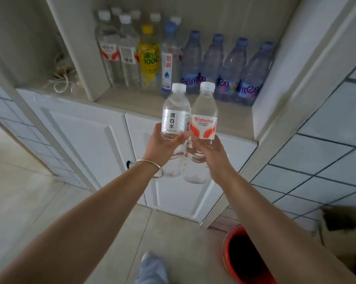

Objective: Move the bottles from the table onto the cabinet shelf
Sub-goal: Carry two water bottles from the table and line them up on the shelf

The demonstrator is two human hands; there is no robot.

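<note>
At the far left, in the open cabinet compartment beside the main one, a tangle of pale cord (60,78) lies on the ledge. An upright divider panel (80,48) separates it from the cabinet shelf (132,103).

On that shelf, against the left side, stand clear water bottles with white caps (109,48), several deep toward the back. Just right of them is a yellow drink bottle (148,58) with a yellow cap, then a tall clear bottle with a blue cap and white label (167,64). Filling the right half of the shelf up to its right wall is a row of four blue-tinted bottles (224,66) with blue caps, standing side by side. The front strip of the shelf is bare.

Below the shelf are white cabinet doors (87,144).

In front of the shelf's front edge, in the air, the left hand (162,146), with a thin metal bangle (152,167) on its wrist, curls its fingers and thumb round the lower body of a clear bottle with a white label and Chinese characters (176,117). Touching it on the right, the right hand (209,152) grips the lower body of a clear Wahaha bottle with a red-and-white label (203,124). Both bottles are upright, caps up, tilted slightly toward the shelf.

On the floor at lower right stands a red bucket (234,255), beside a tiled wall (316,150).
</note>
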